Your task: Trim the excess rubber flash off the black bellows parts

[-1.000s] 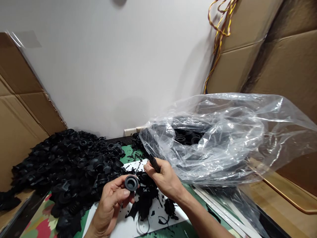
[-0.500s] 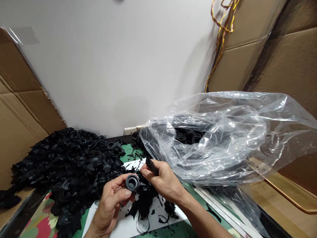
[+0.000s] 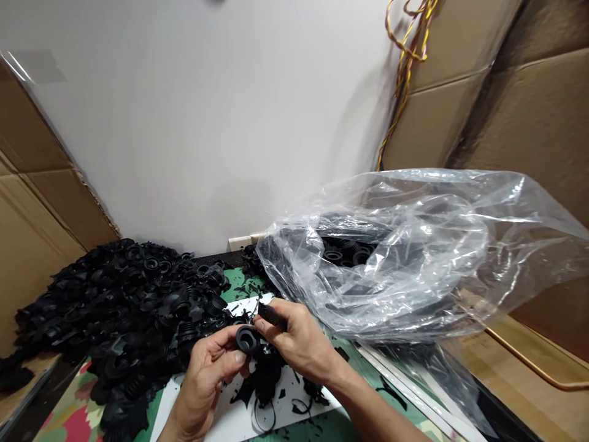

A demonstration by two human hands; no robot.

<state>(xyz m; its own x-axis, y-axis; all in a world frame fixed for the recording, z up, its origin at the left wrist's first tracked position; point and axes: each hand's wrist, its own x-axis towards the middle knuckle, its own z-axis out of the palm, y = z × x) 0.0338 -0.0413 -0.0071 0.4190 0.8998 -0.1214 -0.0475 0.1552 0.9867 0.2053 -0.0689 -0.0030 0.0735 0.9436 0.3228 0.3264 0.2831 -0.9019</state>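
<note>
My left hand (image 3: pixel 205 383) pinches a black rubber ring-shaped part (image 3: pixel 247 338) between thumb and fingers, its hole facing up. My right hand (image 3: pixel 294 342) is closed round a small black tool (image 3: pixel 271 317), whose tip sits right at the part's rim. Both hands hover over a white sheet (image 3: pixel 239 414) strewn with black rubber trimmings (image 3: pixel 264 380).
A big heap of black rubber parts (image 3: pixel 124 307) lies to the left. A clear plastic bag (image 3: pixel 414 258) holding more parts stands to the right. Cardboard boxes (image 3: pixel 529 123) flank both sides; yellow-red wires (image 3: pixel 405 55) hang on the white wall.
My right hand with the tool has moved left and down until it meets the part in my left hand. The view has shifted slightly.
</note>
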